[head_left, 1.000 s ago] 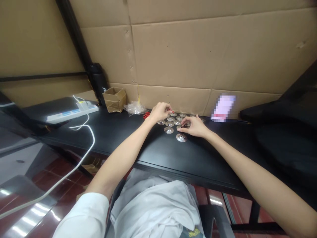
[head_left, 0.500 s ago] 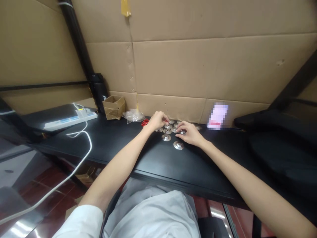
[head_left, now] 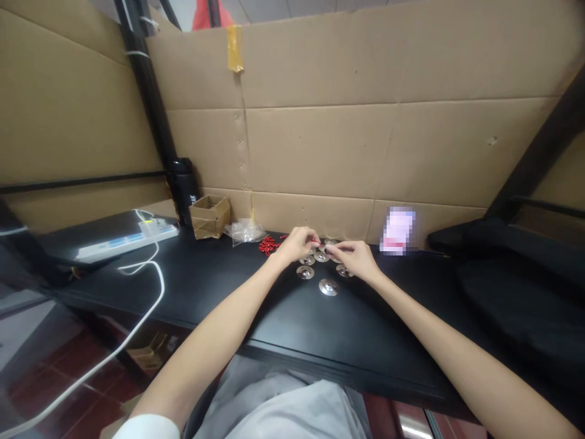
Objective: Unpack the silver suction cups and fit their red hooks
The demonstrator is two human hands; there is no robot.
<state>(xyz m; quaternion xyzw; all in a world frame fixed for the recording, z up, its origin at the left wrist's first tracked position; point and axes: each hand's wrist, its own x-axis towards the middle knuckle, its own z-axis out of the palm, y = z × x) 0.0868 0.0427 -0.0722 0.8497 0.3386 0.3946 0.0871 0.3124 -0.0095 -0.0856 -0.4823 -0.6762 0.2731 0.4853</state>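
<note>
Several small shiny metal discs [head_left: 328,286] lie on the black table [head_left: 256,305] near the cardboard wall. My left hand [head_left: 297,244] and my right hand [head_left: 354,257] meet just above the discs, both with fingers pinched. A small red piece shows at the left fingertips. The right fingertips pinch something too small to make out. A little heap of red pieces [head_left: 267,245] lies just left of my left hand.
A small cardboard box [head_left: 209,215], a clear plastic bag [head_left: 245,231] and a black bottle [head_left: 184,189] stand at the back left. A white power strip [head_left: 125,238] with a trailing cable lies further left. Black fabric [head_left: 525,274] covers the right side.
Both hands have lifted slightly off the discs and come together, fingertips almost touching. The camera has tilted up, so the table sits lower in view.
</note>
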